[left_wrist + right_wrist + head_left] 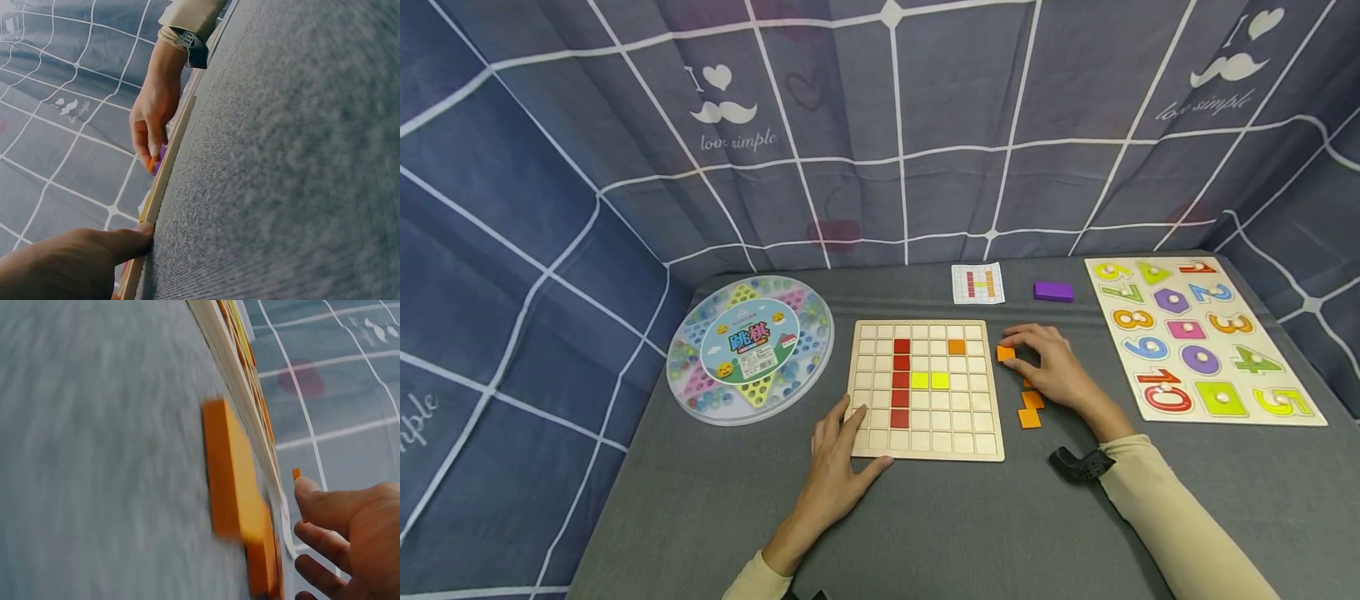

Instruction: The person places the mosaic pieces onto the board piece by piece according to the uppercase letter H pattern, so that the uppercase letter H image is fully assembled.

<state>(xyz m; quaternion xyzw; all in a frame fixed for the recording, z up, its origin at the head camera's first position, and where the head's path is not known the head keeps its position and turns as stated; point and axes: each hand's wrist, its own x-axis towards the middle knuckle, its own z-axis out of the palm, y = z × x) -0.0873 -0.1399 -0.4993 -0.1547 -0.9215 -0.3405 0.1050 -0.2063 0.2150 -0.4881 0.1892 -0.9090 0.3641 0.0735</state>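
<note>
A square wooden grid board (pixel 953 443) lies on the grey cloth. It holds a column of red tiles (pixel 900 380), two yellow tiles (pixel 920 381) side by side and one orange tile (pixel 957 347) near its upper right. My left hand (pixel 838 471) rests at the lower left corner of the board, its thumb (pixel 134 240) against the front edge. Just right of the board, my right hand (pixel 1051 367) pinches an orange tile (pixel 1005 354) between thumb and fingers, raised above the cloth in the right wrist view. Several loose orange tiles (pixel 1029 418) lie below that hand, partly hidden by it.
Behind the board lie a small pattern card (pixel 977 284) and a purple block (pixel 1053 291). A round Chinese checkers box (pixel 805 379) sits to the left. On the right is a number-and-shape puzzle board (pixel 1180 342). A grid-patterned curtain (pixel 850 100) hangs behind and at the sides.
</note>
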